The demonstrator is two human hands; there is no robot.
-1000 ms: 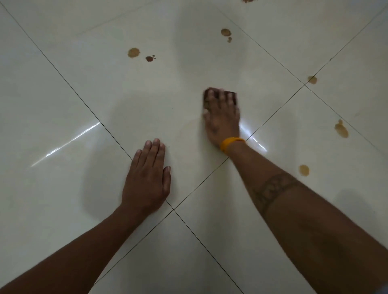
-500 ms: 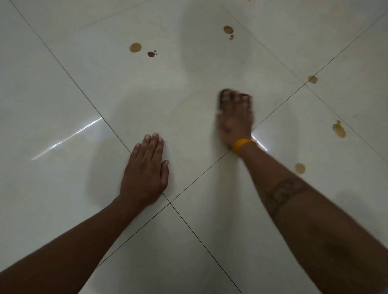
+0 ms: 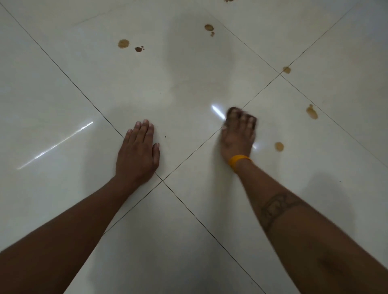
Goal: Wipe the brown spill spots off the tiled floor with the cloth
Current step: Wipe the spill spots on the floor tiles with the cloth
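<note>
My right hand (image 3: 238, 139), with an orange band at the wrist, presses flat on a dark brown cloth (image 3: 233, 110) whose edge shows past the fingertips, on a grout line of the glossy white tiled floor (image 3: 63, 84). It is blurred by motion. My left hand (image 3: 137, 155) lies flat on the floor, fingers together, holding nothing. Brown spill spots remain: one just right of the right hand (image 3: 279, 146), a larger one farther right (image 3: 311, 113), one near the tile corner (image 3: 286, 69), a pair at the far middle (image 3: 209, 27), and a pair at the far left (image 3: 123, 43).
Dark grout lines cross under my left wrist (image 3: 162, 180). A tiny dark speck (image 3: 165, 136) lies between the hands. Light streaks glare off the tile at the left (image 3: 56, 144). A further brown mark touches the top edge (image 3: 230, 0).
My right hand has slid the cloth toward me and to the right, from the middle tile onto the grout line. The left hand has stayed planted.
</note>
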